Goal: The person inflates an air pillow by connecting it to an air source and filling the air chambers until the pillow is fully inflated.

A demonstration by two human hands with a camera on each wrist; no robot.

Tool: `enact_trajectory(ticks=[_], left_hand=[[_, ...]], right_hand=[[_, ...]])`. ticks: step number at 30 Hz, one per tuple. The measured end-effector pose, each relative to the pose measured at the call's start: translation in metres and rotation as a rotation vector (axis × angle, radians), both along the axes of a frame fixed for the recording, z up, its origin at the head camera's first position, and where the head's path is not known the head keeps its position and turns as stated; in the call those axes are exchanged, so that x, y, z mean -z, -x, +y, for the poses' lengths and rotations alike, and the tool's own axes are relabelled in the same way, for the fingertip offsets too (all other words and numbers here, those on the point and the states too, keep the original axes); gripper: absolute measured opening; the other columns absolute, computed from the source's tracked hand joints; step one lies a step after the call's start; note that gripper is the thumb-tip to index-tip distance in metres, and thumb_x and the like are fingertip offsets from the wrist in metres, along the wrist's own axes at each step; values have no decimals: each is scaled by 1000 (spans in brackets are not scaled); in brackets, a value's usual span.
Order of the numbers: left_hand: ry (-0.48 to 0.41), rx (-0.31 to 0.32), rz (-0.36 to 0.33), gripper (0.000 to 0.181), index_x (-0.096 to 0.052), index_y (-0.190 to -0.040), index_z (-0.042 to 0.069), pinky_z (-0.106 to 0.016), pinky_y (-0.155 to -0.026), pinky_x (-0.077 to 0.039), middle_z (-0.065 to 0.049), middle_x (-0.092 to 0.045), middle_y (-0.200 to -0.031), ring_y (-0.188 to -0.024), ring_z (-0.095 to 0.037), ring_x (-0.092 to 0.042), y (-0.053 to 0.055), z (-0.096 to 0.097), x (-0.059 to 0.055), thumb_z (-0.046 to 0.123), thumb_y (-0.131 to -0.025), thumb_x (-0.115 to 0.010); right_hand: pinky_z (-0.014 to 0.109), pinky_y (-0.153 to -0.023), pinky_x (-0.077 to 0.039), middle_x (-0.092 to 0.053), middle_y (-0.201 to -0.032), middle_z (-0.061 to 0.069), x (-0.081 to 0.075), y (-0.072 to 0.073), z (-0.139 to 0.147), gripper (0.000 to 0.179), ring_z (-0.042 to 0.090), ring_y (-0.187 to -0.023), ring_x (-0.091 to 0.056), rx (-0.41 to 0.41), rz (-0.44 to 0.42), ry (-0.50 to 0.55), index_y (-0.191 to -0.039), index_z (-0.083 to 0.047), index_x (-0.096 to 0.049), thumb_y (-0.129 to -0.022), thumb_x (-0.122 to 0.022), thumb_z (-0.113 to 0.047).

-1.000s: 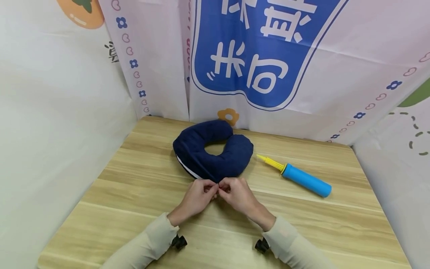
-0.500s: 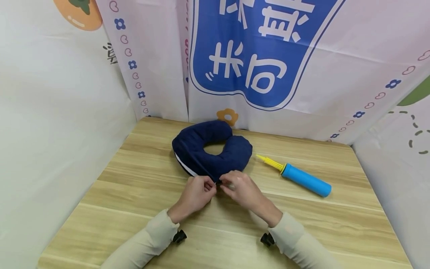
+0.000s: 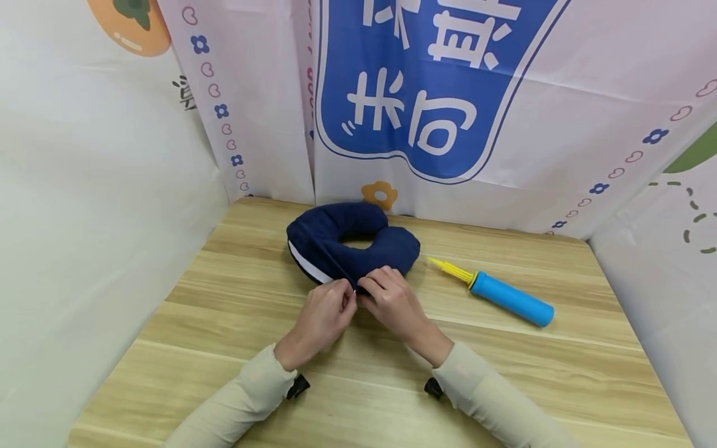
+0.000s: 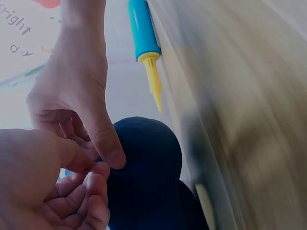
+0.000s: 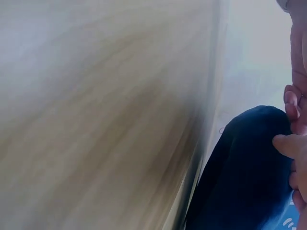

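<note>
A navy U-shaped neck pillow (image 3: 386,249) lies on the table, its open end facing away. Along its left outer edge the cover gapes, and a white strip (image 3: 307,264) shows inside. My left hand (image 3: 325,311) pinches the near edge of the pillow with thumb and curled fingers, and a tiny pale bit shows at its fingertips. Close beside it, my right hand (image 3: 394,308) grips the same edge; in the left wrist view its thumb (image 4: 108,146) presses on the navy fabric. What lies between the fingertips is mostly hidden.
To the right of the pillow lies a blue hand pump (image 3: 512,298) with a yellow nozzle (image 3: 448,269) pointing at it. Printed white sheeting (image 3: 269,124) walls the wooden table (image 3: 224,348) at the back and sides.
Both hands have moved slightly away from the body, pressing the pillow's near edge back. The right hand has shifted its grip on the edge. The white strip looks wider.
</note>
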State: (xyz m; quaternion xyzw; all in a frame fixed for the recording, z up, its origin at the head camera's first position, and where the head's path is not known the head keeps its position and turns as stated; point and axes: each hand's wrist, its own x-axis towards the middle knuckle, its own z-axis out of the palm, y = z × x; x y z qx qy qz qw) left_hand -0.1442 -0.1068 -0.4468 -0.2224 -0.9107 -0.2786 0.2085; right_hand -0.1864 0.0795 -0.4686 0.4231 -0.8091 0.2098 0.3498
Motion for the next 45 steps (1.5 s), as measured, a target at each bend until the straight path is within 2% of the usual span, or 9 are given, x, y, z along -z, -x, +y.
enact_trajectory(ticks=[8, 14, 19, 23, 26, 31, 34, 40, 45], left_hand=[[55, 28, 83, 18, -62, -80, 9, -22, -54, -44, 2, -57, -68, -61, -10, -53, 1, -5, -2, -1, -87, -75], [112, 32, 172, 19, -61, -78, 9, -25, -54, -44, 2, -55, -68, -61, -13, -54, 1, -11, 1, -1, -85, -75], [116, 45, 209, 20, -60, -79, 8, -26, -55, -46, 1, -56, -69, -62, -14, -54, 3, -22, 3, -2, -86, -75], [100, 24, 249, 22, -60, -77, 7, -26, -53, -45, 0, -56, -66, -59, -14, -53, 6, -33, 4, -4, -83, -78], [78, 10, 240, 23, -61, -77, 7, -25, -53, -44, 0, -58, -66, -59, -12, -53, 8, -40, 3, -5, -83, -80], [33, 36, 127, 19, -64, -82, 8, -22, -56, -50, -1, -66, -71, -63, -9, -61, 7, -43, 1, -2, -88, -79], [22, 56, 89, 17, -65, -84, 8, -22, -59, -52, 0, -67, -74, -65, -10, -62, 6, -42, 2, 0, -89, -79], [35, 91, 136, 19, -62, -82, 10, -22, -58, -47, 2, -60, -72, -66, -10, -56, 4, -38, 7, -1, -87, -77], [32, 100, 190, 22, -62, -80, 11, -21, -57, -45, 2, -59, -70, -64, -8, -54, 5, -41, 11, -3, -86, -78]], right_hand=[[31, -77, -54, -74, -93, 2, 0, 4, -4, 10, 19, -86, -64, -19, 64, 0, -94, -8, -78, -87, -85, -8], [31, -79, -55, -75, -91, 1, -1, 5, -3, 10, 18, -86, -65, -22, 73, 3, -92, -9, -78, -87, -86, -8], [31, -78, -55, -75, -90, 0, -2, 6, 1, 9, 17, -85, -66, -29, 75, 3, -92, -9, -78, -87, -86, -7], [31, -77, -55, -75, -89, 1, -2, 6, 7, 8, 18, -84, -66, -26, 61, -1, -91, -9, -78, -88, -85, -9], [31, -77, -55, -74, -89, 1, -2, 4, 10, 10, 18, -84, -66, -16, 35, 2, -91, -9, -77, -87, -87, -9], [30, -75, -55, -72, -95, 3, -6, -2, 8, 23, 18, -87, -65, -38, 5, 36, -97, -8, -77, -81, -92, -12], [31, -75, -54, -71, -98, 4, -7, -5, 0, 28, 19, -88, -63, -49, 20, 24, -101, -7, -76, -81, -93, -15], [32, -76, -53, -70, -92, 4, -5, -4, -9, 19, 20, -84, -61, 0, 69, -12, -94, -7, -75, -83, -90, -11], [33, -80, -56, -72, -90, 3, -4, -4, -7, 11, 19, -86, -64, -19, 71, -24, -91, -8, -76, -87, -87, -9]])
